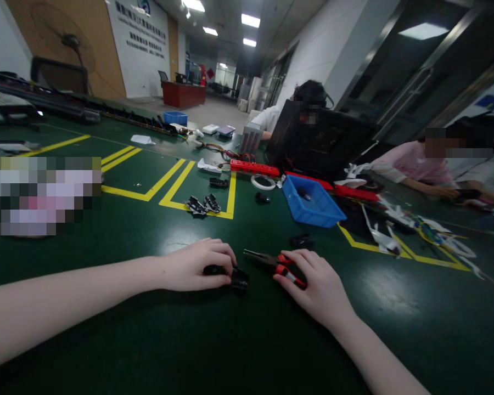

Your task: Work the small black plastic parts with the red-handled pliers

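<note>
My left hand (203, 266) is closed around a black plastic part (240, 278), whose ribbed end sticks out past the fingers; its exact kind I cannot make out. Across from it, my right hand (319, 282) grips the red handles of long-nose pliers (286, 269). The pliers' thin jaws point left, a little above the black part and apart from it. Just beyond my right hand lies another dark piece (302, 241). Farther out, several opened black pieces (203, 205) with pale insides rest within a yellow-taped outline.
A blue tray (319, 216) holding a dark item stands beyond my right hand. Near it are a white tape ring (263, 182), a small black part (262, 198) and a red power strip (254, 168). Cables and white scraps lie right. Two people sit across the green table (148, 329).
</note>
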`<state>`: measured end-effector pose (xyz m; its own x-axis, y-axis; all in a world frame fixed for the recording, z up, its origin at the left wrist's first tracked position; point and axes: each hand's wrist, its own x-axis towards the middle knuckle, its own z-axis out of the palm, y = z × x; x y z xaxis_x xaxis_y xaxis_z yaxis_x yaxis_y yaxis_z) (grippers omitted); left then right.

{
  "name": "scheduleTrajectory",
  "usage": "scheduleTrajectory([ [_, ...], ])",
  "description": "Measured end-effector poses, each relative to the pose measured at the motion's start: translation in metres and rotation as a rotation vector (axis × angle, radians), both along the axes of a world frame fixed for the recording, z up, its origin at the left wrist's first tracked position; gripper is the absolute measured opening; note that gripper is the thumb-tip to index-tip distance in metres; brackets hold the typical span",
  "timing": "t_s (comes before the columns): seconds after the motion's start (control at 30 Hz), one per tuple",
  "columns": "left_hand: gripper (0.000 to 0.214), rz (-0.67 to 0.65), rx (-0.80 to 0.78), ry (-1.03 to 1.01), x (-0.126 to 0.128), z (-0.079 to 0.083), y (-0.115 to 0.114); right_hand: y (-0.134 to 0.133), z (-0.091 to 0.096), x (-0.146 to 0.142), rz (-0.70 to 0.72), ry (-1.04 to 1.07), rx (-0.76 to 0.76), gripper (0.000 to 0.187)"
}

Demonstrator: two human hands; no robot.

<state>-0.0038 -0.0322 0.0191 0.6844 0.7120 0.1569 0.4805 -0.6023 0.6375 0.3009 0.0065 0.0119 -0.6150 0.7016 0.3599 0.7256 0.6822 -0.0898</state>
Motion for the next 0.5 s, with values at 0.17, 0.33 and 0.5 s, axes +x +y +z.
scheduleTrajectory([
  [0.17,0.01,0.044,0.031,-0.008,0.002,0.005,-0.006,-0.001,0.002,-0.003,0.008,-0.014,-0.095,0.038],
  [0.33,0.016,0.159,0.111,-0.175,0.0,0.006,-0.009,-0.007,0.002,-0.008,0.058,0.004,-0.13,0.041],
  [0.5,0.029,0.106,0.278,-0.522,-0.004,0.034,-0.017,-0.013,0.033,0.002,0.092,0.152,0.007,0.034],
])
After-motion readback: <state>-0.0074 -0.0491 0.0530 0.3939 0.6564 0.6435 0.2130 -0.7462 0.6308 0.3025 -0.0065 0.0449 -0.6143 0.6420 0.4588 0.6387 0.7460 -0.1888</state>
